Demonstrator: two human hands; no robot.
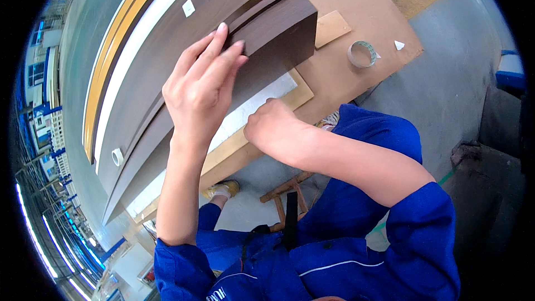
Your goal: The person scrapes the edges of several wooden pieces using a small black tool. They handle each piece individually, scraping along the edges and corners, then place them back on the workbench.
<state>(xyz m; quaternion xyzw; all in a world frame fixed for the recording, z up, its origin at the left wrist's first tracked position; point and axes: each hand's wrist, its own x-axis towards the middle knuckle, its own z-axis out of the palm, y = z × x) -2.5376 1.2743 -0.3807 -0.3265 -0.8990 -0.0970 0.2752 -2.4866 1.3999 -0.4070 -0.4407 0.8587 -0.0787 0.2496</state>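
Observation:
My left hand [199, 81] reaches over a long dark brown grooved panel [271, 25]. Its fingers are extended, with the tips at the groove along the panel's top. Whether something small is pinched there is hidden by blur. Lower and to the right, my right hand [271, 129] is curled beside the panel's near side. It hovers over or rests on a pale strip [267, 94] edged with a wooden board [303, 88]; which, I cannot tell. The palm and fingertips of that hand face away from view.
A clear tape roll [363, 54], a paper scrap [399, 45] and a wooden block [332, 29] lie on the brown worktable [372, 12]. Left are a white roll [117, 156], a white label [188, 7] and yellow strips [109, 56]. A wooden stool [282, 194] stands below.

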